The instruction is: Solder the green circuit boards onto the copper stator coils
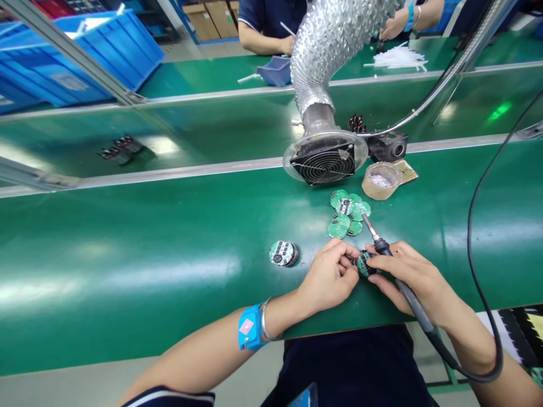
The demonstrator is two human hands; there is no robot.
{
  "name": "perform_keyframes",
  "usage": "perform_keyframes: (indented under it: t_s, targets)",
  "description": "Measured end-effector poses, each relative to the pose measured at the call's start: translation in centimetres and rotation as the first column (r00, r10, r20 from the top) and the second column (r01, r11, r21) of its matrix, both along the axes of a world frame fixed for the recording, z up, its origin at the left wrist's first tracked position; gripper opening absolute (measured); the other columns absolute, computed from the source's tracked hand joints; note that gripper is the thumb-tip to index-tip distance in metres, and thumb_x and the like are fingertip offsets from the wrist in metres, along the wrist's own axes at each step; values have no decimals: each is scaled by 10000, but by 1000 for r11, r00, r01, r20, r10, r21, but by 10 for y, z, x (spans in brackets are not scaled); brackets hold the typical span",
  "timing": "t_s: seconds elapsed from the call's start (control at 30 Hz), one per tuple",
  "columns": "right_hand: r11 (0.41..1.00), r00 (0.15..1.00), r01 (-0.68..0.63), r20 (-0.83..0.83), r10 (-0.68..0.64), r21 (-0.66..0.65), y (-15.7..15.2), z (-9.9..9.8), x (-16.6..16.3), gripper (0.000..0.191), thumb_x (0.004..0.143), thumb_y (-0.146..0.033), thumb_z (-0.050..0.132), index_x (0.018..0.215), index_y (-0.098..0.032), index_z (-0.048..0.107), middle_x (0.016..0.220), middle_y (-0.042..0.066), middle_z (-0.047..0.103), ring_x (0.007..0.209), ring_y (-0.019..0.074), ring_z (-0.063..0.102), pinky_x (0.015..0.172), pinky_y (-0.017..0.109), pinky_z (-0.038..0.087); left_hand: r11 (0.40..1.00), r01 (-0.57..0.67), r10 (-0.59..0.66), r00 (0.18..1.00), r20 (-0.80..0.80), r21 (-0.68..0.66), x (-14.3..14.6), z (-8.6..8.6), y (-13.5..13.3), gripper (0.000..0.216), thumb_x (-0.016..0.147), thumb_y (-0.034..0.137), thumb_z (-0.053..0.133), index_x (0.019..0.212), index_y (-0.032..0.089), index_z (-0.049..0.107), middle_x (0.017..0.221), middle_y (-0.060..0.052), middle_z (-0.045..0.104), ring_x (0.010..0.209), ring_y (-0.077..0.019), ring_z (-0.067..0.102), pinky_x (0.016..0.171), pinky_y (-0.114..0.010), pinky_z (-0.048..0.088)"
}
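Left hand (328, 277) fingers pinch the board (363, 264); right hand (413, 277) grips the iron (382, 246), tip at 11 o'clock, off it.

electronics assembly line | green conveyor belt (169, 249) | fume extractor (324, 161) | circuit boards (348, 213)

The glossy green counter (169, 237) spans the middle of the frame. Right of centre lies a loose heap of round green circuit boards (348, 213). A single round assembly (283, 252) sits to its lower left, and a tan solder tray (382, 180) and a fan hood (324, 161) stand just above.
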State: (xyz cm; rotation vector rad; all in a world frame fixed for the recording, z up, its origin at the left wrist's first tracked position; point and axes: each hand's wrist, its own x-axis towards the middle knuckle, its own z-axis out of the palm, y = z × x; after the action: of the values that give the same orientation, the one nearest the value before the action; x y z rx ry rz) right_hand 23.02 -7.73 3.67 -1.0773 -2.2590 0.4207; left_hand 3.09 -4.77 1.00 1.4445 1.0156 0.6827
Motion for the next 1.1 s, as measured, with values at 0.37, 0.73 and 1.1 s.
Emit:
perform_keyframes:
  t_s: [0.37, 0.73, 1.1]
  targets:
    - [991, 996, 87, -10, -86, 103, 1, 0, -7, 319, 833, -52, 594, 1120, -188, 567, 1085, 116, 669, 823, 206, 576, 745, 370, 518, 1000, -13, 13, 1000, -3, 3, 2, 0, -2, 184, 762, 122, 608, 943, 147, 582, 923, -7, 510, 668, -60, 592, 622, -197, 550]
    - [996, 995, 81, -51, -83, -30, 7, -3, 3, 331, 850, -121, 639, 1153, -229, 562, 1021, 56, 684, 758, 175, 554, 676, 324, 517, 999, -18, 18, 1000, 4, -30, 4, 2, -1, 182, 755, 121, 627, 933, 141, 598, 905, -13, 542, 676, -77, 610, 645, -226, 565]
    - [964, 968, 106, -197, -156, -245, 6, -22, 12, 420, 831, -381, 734, 1196, -269, 558, 1102, 48, 680, 1000, 202, 657, 859, 322, 550, 774, 180, -119, 983, -140, 607, -3, 9, 7, 444, 722, 162, 592, 1164, 199, 577, 1217, -116, 561, 1104, -248, 573, 916, -440, 529]
